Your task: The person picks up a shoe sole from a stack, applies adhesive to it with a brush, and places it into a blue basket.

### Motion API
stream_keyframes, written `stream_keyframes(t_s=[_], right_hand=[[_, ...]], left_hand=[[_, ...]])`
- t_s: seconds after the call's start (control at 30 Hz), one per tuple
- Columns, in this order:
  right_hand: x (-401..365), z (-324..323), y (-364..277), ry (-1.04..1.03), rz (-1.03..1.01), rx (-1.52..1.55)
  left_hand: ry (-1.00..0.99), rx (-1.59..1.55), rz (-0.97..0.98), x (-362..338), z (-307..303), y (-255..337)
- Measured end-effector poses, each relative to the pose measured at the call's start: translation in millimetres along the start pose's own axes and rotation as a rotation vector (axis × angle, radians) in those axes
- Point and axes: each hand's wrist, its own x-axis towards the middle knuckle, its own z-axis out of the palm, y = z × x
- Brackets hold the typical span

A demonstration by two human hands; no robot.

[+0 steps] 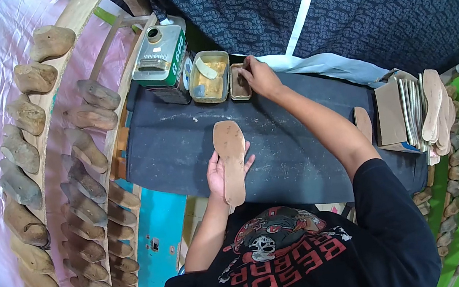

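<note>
My left hand (216, 172) holds a tan insole (232, 158) from beneath, with its wide end pointing away from me and fingertips showing at its right edge. At the far edge of the dark table, my right hand (260, 77) is over the right side of a small brown container (241, 89). Its fingers are pressed together at the container's rim; whatever they hold is too small to make out. Just left of that stands a larger tub (212, 93) with yellowish residue and a pale scraper-like piece (206, 69) inside.
A green and silver metal can (163, 58) stands at the table's back left. On the right, a cardboard box (390, 118) holds upright insoles (432, 105), and one lone insole (363, 122) lies beside it. Racks of wooden shoe lasts (25, 221) line both sides.
</note>
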Motion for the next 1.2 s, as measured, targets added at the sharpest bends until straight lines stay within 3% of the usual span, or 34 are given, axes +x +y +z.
stream_keyframes(t_s=[0.23,0.33,0.47,0.6,0.67,0.8,0.9,0.93,1.0,1.1,1.2], right_hand=[[-5.4,-23.3,-2.0,0.154,0.066,0.119],[-15.6,-36.8,2.4,0.234,0.091,0.341],[-56.0,-62.6,-5.7,0.139,0.179,0.655],[-121.8,-83.0,-38.8,-0.014,0.128,0.647],[-147.9,-95.4,-60.1,-0.126,-0.063,0.408],[-178.1,-97.7,-76.3,-0.08,-0.165,0.168],[-199.0,-89.0,-85.4,-0.079,-0.441,0.006],[-204.7,-89.3,-87.7,-0.163,-0.416,0.075],[-205.8,-93.4,-88.7,-0.146,-0.399,0.069],[-193.3,-98.2,-74.0,0.023,-0.185,0.163],[-190.6,-102.6,-72.9,0.1,-0.192,0.091]], left_hand=[[-0.07,0.049,-0.077,17.7,-6.3,-0.8],[-0.063,0.06,-0.136,28.1,-3.4,-4.6],[-0.098,0.082,-0.2,39.4,-3.4,-8.6],[-0.157,0.035,-0.279,47.1,10.1,-16.2],[-0.197,0.034,-0.309,52.3,15.2,-20.6],[-0.353,-0.094,-0.426,61.7,15.1,-26.2],[-0.242,0.069,-0.421,64.8,28.7,-26.2],[-0.153,0.164,-0.407,62.9,36.8,-25.9],[-0.243,0.186,-0.435,64.3,32.2,-24.5],[-0.218,0.073,-0.419,63.4,31.3,-28.4],[-0.302,-0.044,-0.435,62.3,31.8,-29.8]])
